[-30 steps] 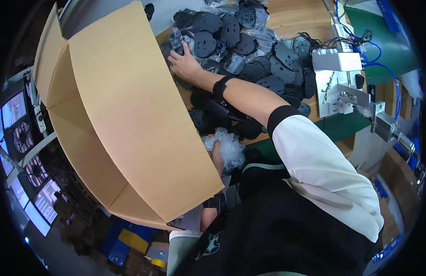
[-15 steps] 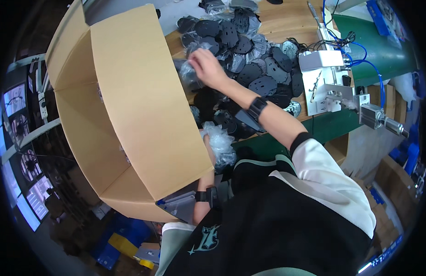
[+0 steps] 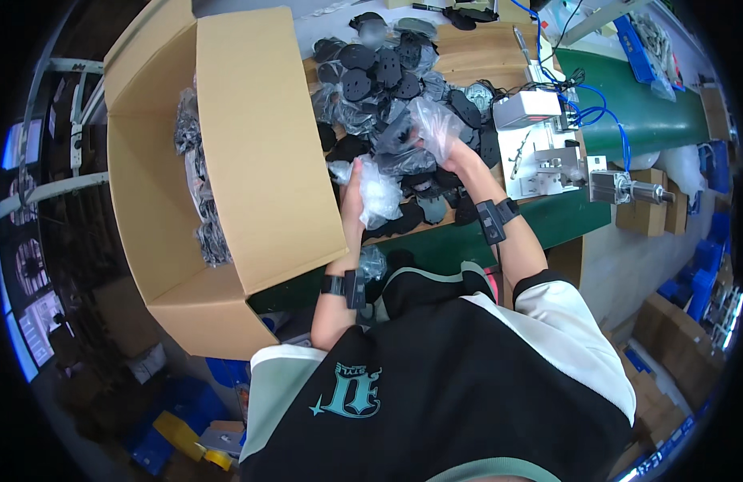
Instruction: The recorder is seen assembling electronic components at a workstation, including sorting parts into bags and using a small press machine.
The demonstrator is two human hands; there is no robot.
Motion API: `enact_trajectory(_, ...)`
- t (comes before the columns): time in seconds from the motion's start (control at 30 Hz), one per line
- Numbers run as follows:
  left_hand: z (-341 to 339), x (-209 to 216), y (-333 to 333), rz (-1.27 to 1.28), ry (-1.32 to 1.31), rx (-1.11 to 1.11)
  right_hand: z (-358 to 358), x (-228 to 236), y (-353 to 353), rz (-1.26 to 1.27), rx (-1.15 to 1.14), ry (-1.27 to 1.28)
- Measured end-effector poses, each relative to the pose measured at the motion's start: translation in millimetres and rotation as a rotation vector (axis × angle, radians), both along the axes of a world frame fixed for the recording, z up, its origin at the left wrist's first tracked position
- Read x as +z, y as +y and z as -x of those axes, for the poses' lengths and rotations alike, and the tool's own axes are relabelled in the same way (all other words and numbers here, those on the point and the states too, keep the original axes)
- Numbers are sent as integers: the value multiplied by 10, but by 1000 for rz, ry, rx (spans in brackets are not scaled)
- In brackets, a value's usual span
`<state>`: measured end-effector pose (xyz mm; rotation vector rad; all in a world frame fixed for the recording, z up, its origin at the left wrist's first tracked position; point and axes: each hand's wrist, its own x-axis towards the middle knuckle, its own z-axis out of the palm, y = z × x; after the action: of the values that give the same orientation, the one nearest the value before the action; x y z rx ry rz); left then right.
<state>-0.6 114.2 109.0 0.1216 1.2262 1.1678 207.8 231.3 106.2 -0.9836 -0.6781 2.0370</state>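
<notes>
My left hand [image 3: 353, 193] is closed round a crumpled bunch of clear plastic bags [image 3: 378, 193] above the near part of the pile. To its right, my right hand [image 3: 458, 157] grips a clear plastic bag [image 3: 436, 127] with dark contents dimly showing through. Its fingertips are partly hidden by the plastic. Under and beyond both hands lies a heap of flat black oval parts [image 3: 385, 67] with small holes, some bare and some in plastic.
A large open cardboard box [image 3: 267, 153] stands on the left, with bagged parts [image 3: 196, 173] inside. Right of the heap on the wooden table [image 3: 500, 55] is a metal fixture [image 3: 540, 157] with a cylinder and blue air hoses [image 3: 603, 104]. Cartons [image 3: 669, 345] stand at far right.
My right hand has moved right and nearer, and now grips a plastic bag. My left hand has risen from beside the box to the heap with its plastic. The view has shifted.
</notes>
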Motion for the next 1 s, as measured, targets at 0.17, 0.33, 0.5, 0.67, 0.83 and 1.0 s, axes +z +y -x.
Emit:
enact_trajectory(0.17, -137, -42, 23, -161, -136, -116, -342, -267, -83, 190, 46, -2)
enact_trajectory(0.33, -254, 152, -39, -171, -64, -131, -347, -275, -176, 198, -14, 72)
enact_trajectory(0.5, -234, 235, -119, -98, -13, -182, -213, -130, -186, 93, -90, -45)
enact_trajectory(0.67, -264, 263, -182, -145, -115, -136, -235, -113, -114, -126, -55, -190)
enact_trajectory(0.83, -258, 275, -214, -144, -118, 13, -160, 12, -132, 24, -290, -19)
enact_trajectory(1.0, -238, 249, -141, -191, -100, 4, -554, -194, -40, -333, -18, -573)
